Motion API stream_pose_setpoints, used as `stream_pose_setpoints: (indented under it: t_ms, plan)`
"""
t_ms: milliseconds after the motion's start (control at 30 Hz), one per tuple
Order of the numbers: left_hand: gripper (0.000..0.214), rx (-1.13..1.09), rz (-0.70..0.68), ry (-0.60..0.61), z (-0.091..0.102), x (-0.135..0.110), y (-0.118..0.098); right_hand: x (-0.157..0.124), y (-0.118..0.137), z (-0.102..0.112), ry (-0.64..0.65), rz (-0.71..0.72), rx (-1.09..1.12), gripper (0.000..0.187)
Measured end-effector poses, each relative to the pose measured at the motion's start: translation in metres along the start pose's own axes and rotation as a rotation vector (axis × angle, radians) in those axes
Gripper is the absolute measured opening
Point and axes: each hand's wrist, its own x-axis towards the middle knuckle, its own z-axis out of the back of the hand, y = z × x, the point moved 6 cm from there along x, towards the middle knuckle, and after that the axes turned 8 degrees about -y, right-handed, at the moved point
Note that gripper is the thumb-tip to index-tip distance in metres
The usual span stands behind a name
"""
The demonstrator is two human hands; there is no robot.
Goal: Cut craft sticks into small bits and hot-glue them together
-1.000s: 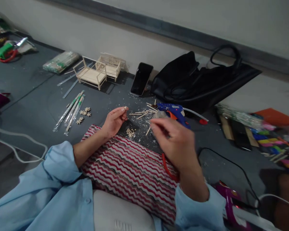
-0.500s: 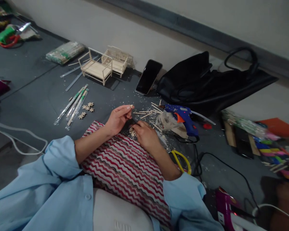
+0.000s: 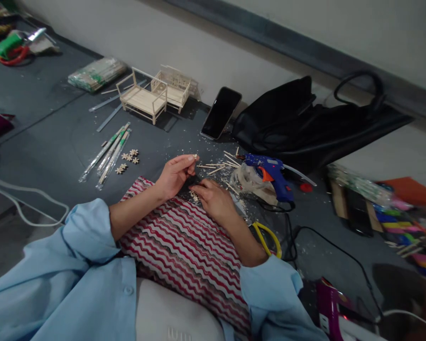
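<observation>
My left hand (image 3: pixel 174 176) is closed in a pinch, with a small pale wooden piece (image 3: pixel 195 156) at its fingertips. Just to its right, my right hand (image 3: pixel 216 200) is low over the work surface, its fingers bent together by a dark patch; what they hold, if anything, is hidden. Small wooden flower-shaped pieces (image 3: pixel 194 195) lie beside the right fingers. Several more wooden flowers (image 3: pixel 129 156) rest on the table to the left. Loose thin sticks (image 3: pixel 216 166) and pale crumbs are scattered beyond my hands.
A blue glue gun (image 3: pixel 270 166) leans on a clear tape roll (image 3: pixel 244 179), near yellow-handled scissors (image 3: pixel 268 239). Behind stand miniature wooden furniture (image 3: pixel 144 99), a phone (image 3: pixel 220 113) and a black bag (image 3: pixel 305 123). Wrapped sticks (image 3: pixel 110 154) lie left. A striped cloth (image 3: pixel 184 255) spreads under my forearms.
The view has shifted very slightly. Both hands stay almost where they were, the left still pinching the small wooden piece.
</observation>
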Motion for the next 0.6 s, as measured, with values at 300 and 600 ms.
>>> stream_pose_setpoints:
  t_ms: [300,600]
  plan:
    - [0.019,-0.008,0.018,-0.008,-0.002,-0.001,-0.001,0.002,-0.013,0.002,-0.041,-0.107,0.125,0.021]
    - [0.017,0.003,0.048,-0.020,-0.001,-0.001,0.000,0.001,-0.028,0.012,-0.160,-0.159,0.197,0.018]
